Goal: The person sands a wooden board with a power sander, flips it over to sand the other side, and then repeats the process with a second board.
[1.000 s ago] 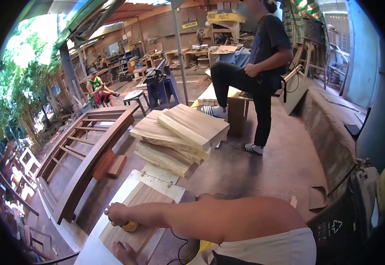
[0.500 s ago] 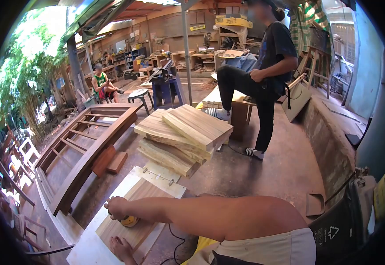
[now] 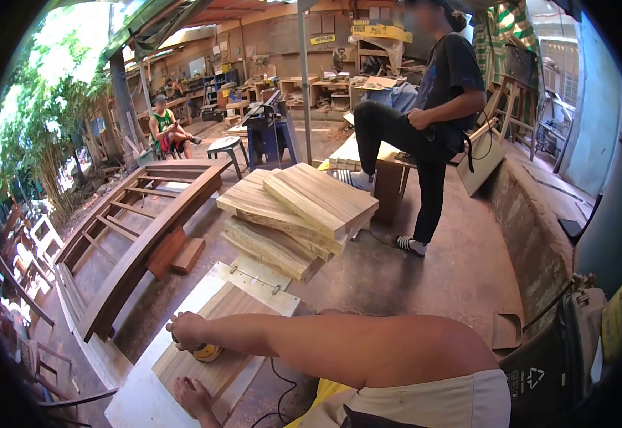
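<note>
My right hand (image 3: 188,331) is wrapped round a yellow and black power sander (image 3: 207,352) that rests on a flat wooden board (image 3: 239,303). My right arm reaches across the view from the right. Lower down, my left hand (image 3: 194,397) lies on the near part of the same board with its fingers apart. The board is on a white panel (image 3: 134,401) with metal hinges near its far end. A black cord (image 3: 283,392) runs down beside the panel.
Thick wooden slabs (image 3: 304,207) are stacked beyond the panel. A dark wooden frame (image 3: 132,260) lies to the left. A person in black (image 3: 443,107) stands at the right, one foot raised. Another person (image 3: 165,128) sits far back near a stool (image 3: 227,146). A low wall (image 3: 539,232) borders the right.
The view has shifted slightly. My right hand and the sander stay at nearly the same place on the board, and my left hand still lies on it.
</note>
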The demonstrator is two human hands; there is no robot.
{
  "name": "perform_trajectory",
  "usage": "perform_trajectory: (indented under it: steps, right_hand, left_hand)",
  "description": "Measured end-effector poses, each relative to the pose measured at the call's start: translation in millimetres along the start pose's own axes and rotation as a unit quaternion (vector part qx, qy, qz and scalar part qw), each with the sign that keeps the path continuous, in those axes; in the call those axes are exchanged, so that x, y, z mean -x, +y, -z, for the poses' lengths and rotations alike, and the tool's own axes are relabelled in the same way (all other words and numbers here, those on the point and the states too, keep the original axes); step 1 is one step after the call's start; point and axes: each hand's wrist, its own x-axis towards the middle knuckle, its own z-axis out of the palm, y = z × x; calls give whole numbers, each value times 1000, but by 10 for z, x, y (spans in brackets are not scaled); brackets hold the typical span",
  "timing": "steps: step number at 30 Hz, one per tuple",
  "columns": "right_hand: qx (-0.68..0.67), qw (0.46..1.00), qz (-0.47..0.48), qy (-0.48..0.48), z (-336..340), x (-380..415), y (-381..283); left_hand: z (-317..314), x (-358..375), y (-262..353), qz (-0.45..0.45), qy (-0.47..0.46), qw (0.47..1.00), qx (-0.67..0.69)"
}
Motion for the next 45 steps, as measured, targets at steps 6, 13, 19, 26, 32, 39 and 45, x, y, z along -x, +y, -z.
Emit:
perform_trajectory:
  steps: [6, 13, 19, 26, 32, 39, 45]
  right_hand:
    - [-1, 1000, 4, -7, -174, -150, 98]
    - [17, 1000, 19, 3, -163, -129, 96]
    - [16, 1000, -8, -15, -43, -88, 44]
    - [15, 1000, -12, -12, -62, -108, 61]
    - [12, 1000, -2, -9, -120, -129, 93]
    - [20, 1000, -3, -20, -58, -130, 72]
    - [19, 999, -9, -25, -44, -109, 55]
  left_hand:
    - [131, 1, 210, -3, -14, 999, -30]
    - [-27, 17, -1, -42, 55, 996, -54]
    - [40, 27, 91, -49, 62, 995, -57]
    - [43, 34, 115, -38, 68, 996, -48]
    - [44, 59, 91, -41, 56, 996, -58]
    - [96, 28, 177, -30, 56, 997, -51]
    - [70, 20, 149, -29, 59, 997, -45]
